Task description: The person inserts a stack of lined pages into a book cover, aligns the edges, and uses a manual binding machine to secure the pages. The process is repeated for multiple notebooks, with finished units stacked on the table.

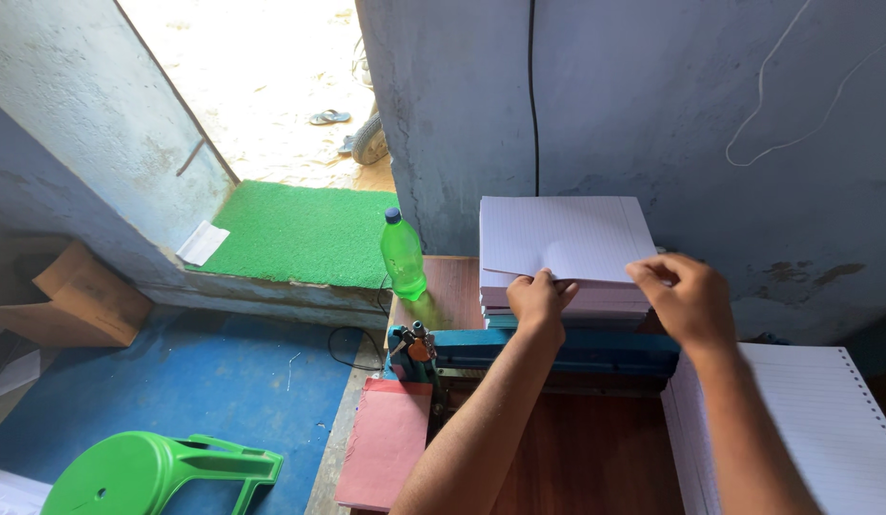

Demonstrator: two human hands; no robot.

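While the nearest ground in view is only bare wooden table (595, 458), a red folder (386, 441) hanging over its left edge and a block of punched, ruled paper (805, 429) lying at the right, both forearms reach away from the camera over a blue machine bar (557, 348) that crosses the table. Beyond that bar sits the stack of ruled sheets (569, 236), squared against the blue-grey wall (652, 105), and both hands are on its near edge. The left hand (541, 298) has its fingers curled and pressed together, pinching the near edge of the upper sheets, which are lifted slightly there. The right hand (684, 296) holds the stack's right front corner with fingers bent around it; whether it nips a few sheets or only steadies the pile I cannot tell, since the back of the hand covers the fingertips. To lift a batch cleanly, it seems best to keep the pinch at the edge light and even on both sides, so the sheets rise flat rather than buckle, and to keep the remaining pile square to the wall. A green plastic bottle (403, 257) stands just left of the stack, close enough that a wide sweep could tip it. Farther off lie a green doormat (305, 234) and a sunlit doorway (252, 76), with a green stool (157, 472) overturned on the blue floor (195, 381).
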